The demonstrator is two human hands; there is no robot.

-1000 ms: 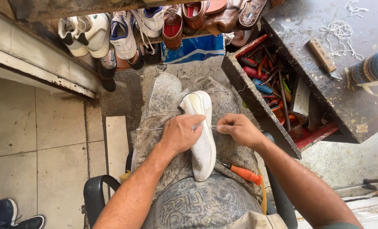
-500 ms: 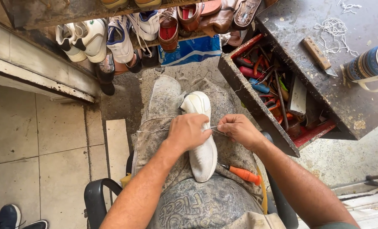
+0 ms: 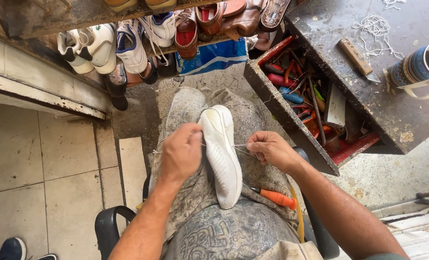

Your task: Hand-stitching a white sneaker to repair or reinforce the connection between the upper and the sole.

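a white shoe (image 3: 221,151) lies sole-up along the person's lap, on a stained cloth (image 3: 195,188). the left hand (image 3: 181,153) curls over its left edge, fingers closed against the shoe — the right hand (image 3: 269,148) sits just beside it, fingertips pinched on what looks like a thin thread (image 3: 240,146) running to the shoe. an orange-handled tool (image 3: 275,197) rests by the heel, near an open drawer of tools (image 3: 310,103).

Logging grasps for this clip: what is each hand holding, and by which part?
Left hand grips the white shoe at its side edge; right hand pinches a thin thread running to the shoe.
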